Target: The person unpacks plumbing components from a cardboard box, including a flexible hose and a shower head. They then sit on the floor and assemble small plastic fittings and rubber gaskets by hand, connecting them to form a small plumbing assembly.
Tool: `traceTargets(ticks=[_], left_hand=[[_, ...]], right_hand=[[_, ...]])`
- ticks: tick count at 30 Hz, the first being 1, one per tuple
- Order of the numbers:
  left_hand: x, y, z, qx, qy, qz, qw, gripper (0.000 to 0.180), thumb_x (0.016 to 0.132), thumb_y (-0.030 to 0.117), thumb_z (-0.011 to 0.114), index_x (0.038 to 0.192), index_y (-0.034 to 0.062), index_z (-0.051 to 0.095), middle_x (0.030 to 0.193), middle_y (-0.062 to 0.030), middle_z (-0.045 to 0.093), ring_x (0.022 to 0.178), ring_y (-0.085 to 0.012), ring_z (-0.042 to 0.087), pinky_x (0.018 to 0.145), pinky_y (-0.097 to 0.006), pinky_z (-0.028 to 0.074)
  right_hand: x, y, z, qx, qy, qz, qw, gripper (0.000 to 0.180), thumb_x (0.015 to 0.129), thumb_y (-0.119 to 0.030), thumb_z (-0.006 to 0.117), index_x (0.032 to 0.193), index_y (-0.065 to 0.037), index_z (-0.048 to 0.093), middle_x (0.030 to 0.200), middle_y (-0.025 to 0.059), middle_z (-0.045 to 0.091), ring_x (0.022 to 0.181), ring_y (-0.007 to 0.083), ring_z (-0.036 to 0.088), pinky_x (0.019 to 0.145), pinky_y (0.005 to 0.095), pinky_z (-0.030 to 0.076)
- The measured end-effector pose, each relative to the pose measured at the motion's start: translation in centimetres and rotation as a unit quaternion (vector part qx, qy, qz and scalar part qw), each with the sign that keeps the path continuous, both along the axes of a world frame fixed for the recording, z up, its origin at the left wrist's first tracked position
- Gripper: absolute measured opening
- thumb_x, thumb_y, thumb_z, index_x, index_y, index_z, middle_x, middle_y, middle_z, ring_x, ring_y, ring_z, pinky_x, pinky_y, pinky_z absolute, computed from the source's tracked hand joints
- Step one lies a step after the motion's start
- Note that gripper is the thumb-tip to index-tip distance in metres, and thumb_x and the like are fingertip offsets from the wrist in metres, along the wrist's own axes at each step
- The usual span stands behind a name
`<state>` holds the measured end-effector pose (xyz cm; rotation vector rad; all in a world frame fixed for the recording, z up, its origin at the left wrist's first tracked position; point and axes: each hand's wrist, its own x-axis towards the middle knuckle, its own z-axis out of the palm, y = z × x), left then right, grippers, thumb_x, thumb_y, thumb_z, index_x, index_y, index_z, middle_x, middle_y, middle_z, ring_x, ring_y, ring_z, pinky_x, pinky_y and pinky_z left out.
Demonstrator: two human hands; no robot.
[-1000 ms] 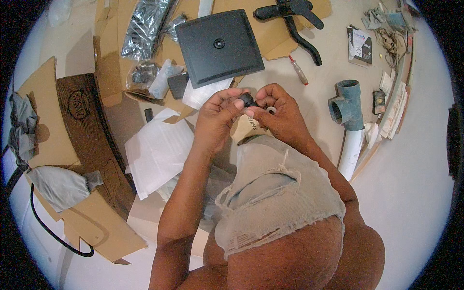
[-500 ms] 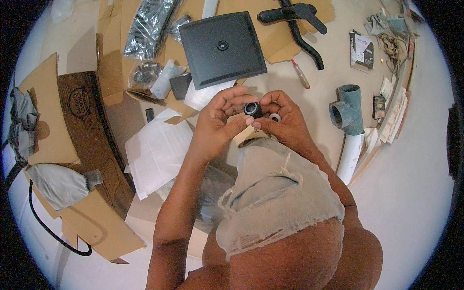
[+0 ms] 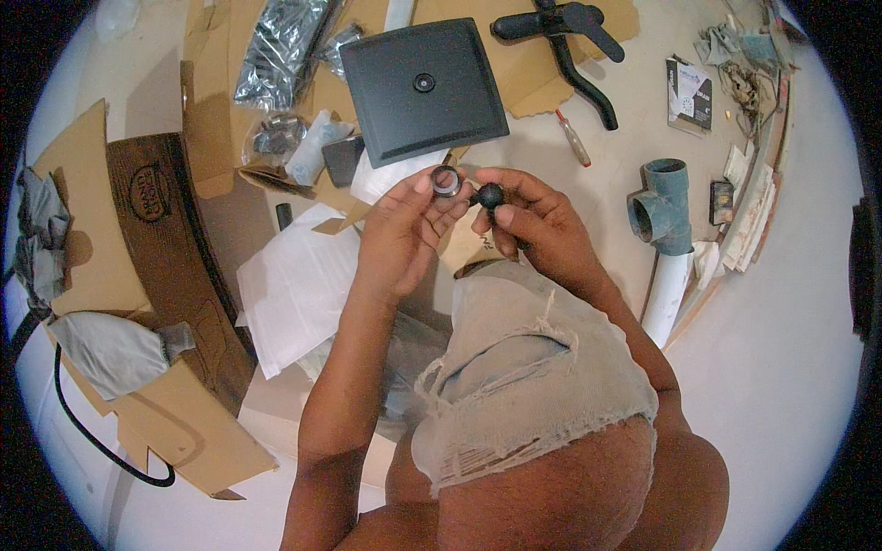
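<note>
Between the thumb and fingers of my left hand (image 3: 409, 216) is a black ring nut (image 3: 446, 181), its round opening turned up. A dark ball-jointed fitting (image 3: 491, 195) is pinched in my right hand (image 3: 537, 216), close beside the ring but apart from it. Both hands are raised over my lap, near my worn shorts (image 3: 514, 349). Just beyond them lies a square black shower head (image 3: 395, 110) with a round socket at its middle.
A black tap with curved spout (image 3: 588, 92) lies on cardboard at the far right, near a screwdriver (image 3: 574, 140). A grey pipe tee (image 3: 669, 211) stands to the right. White foam sheets (image 3: 299, 285) and an opened carton (image 3: 175, 248) lie left, with plastic-wrapped parts (image 3: 285, 55) beyond.
The ring nut and ball-jointed fitting, together between both hands before, are now apart. My left hand has shifted left with the ring; my right keeps the fitting. A white washer by my right fingers is hidden.
</note>
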<state>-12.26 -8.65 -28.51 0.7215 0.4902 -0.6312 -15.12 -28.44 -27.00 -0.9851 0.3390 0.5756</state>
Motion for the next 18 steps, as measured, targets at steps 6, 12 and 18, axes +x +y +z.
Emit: traceTargets(ticks=[6, 12, 18], left_hand=[[0.0, 0.5, -0.4, -0.066, 0.038, 0.022, 0.997, 0.024, 0.098, 0.018, 0.055, 0.111, -0.0010, 0.061, 0.120, -0.0174, 0.063, 0.108, -0.0245, 0.064, 0.097, -0.039, 0.050], [0.1, 0.4, -0.3, -0.061, 0.040, 0.020, 0.997, 0.019, 0.096, 0.013, 0.057, 0.108, -0.0015, 0.062, 0.119, -0.0180, 0.064, 0.105, -0.0237, 0.066, 0.094, -0.036, 0.052], [0.1, -0.2, -0.3, -0.042, 0.017, 0.004, 0.999, 0.021, 0.094, 0.012, 0.060, 0.111, -0.0012, 0.061, 0.119, -0.0173, 0.064, 0.104, -0.0235, 0.065, 0.093, -0.036, 0.053]], right_hand=[[-0.3, 0.6, -0.8, -0.017, 0.017, -0.075, 0.997, 0.024, 0.091, -0.013, 0.064, 0.113, -0.003, 0.057, 0.090, 0.0070, 0.066, 0.060, 0.0074, 0.052, 0.054, 0.0225, 0.044], [0.2, 1.0, -1.0, -0.085, -0.008, -0.117, 0.989, 0.026, 0.087, -0.009, 0.070, 0.109, -0.003, 0.059, 0.089, 0.0049, 0.064, 0.062, 0.0059, 0.052, 0.055, 0.0222, 0.044], [0.7, 1.3, -0.2, -0.223, -0.071, -0.080, 0.969, 0.027, 0.081, -0.008, 0.074, 0.105, -0.004, 0.062, 0.091, 0.0031, 0.063, 0.073, 0.0085, 0.057, 0.064, 0.0235, 0.048]])
